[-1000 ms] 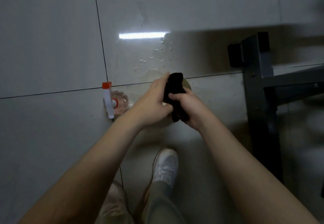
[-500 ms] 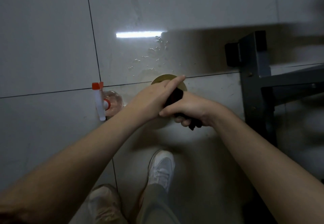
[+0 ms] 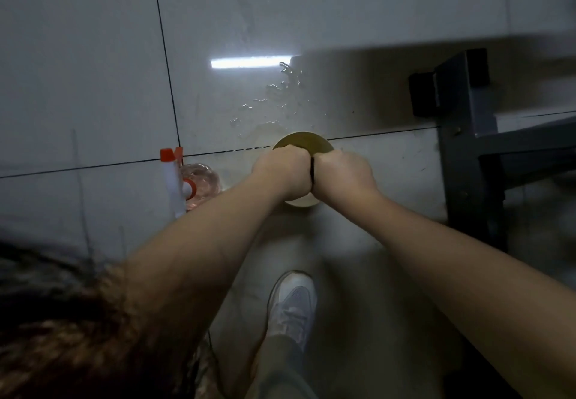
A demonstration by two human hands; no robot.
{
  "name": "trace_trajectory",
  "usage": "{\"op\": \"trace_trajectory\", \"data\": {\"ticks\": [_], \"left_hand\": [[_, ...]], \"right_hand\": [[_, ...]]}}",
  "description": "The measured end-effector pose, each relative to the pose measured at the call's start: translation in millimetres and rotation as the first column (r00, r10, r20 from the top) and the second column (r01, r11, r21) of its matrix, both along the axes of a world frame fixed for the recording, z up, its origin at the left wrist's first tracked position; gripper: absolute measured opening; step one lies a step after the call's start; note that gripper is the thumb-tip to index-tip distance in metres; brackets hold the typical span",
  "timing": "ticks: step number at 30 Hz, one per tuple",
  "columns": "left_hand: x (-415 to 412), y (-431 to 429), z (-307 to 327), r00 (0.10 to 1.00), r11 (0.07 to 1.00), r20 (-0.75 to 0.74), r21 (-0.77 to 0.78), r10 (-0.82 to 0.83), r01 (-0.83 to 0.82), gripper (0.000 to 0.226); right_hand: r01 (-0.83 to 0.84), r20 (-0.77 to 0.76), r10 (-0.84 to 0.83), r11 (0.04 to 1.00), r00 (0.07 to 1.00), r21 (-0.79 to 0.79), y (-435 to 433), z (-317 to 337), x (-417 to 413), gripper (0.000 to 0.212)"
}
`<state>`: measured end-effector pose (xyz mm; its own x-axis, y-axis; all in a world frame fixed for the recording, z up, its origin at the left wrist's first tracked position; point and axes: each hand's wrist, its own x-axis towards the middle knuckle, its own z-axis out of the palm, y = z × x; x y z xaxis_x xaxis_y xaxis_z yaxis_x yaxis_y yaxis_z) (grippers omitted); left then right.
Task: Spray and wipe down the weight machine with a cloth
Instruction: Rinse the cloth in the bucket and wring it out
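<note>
My left hand and my right hand are fists pressed side by side over a round yellowish bowl on the floor. Both grip the black cloth, of which only a thin dark strip shows between them. A clear spray bottle with a white trigger head and orange nozzle stands on the tiles just left of my left forearm. The dark metal frame of the weight machine rises at the right, about a forearm's length from my right hand.
Water drops and a wet patch lie on the grey tiles beyond the bowl, under a bright light reflection. My white shoe stands below the hands. Dark hair fills the lower left corner.
The cloth hung loose and visible between my hands a second ago. Both fists have since closed tight together around it, so it is almost hidden, and the view has tilted lower.
</note>
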<state>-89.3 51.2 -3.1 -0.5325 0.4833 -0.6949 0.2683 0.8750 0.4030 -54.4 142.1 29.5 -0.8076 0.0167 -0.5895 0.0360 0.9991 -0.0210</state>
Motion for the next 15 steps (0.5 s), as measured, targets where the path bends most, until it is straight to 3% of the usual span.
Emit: {"op": "trace_trajectory", "data": {"ticks": [4, 9, 12, 15], "left_hand": [[-8, 4, -1, 0.992, 0.999, 0.129, 0.041, -0.006, 0.001, 0.022], [-12, 2, 6, 0.98, 0.992, 0.156, 0.023, -0.123, 0.121, 0.023], [-12, -5, 10, 0.975, 0.99, 0.176, 0.001, -0.138, 0.14, 0.049], [-6, -11, 8, 0.986, 0.99, 0.11, 0.085, -0.125, 0.116, 0.079]], "right_hand": [[-0.111, -0.06, 0.113, 0.993, 0.992, 0.033, 6, -1, -3, 0.018], [-0.082, -0.075, 0.077, 0.995, 0.994, -0.065, 10, 1, 5, 0.02], [0.101, 0.037, -0.095, 0.969, 0.995, -0.226, 7, 3, 18, 0.039], [0.364, 0.143, -0.335, 0.871, 0.931, -0.33, 2, 2, 26, 0.024]]}}
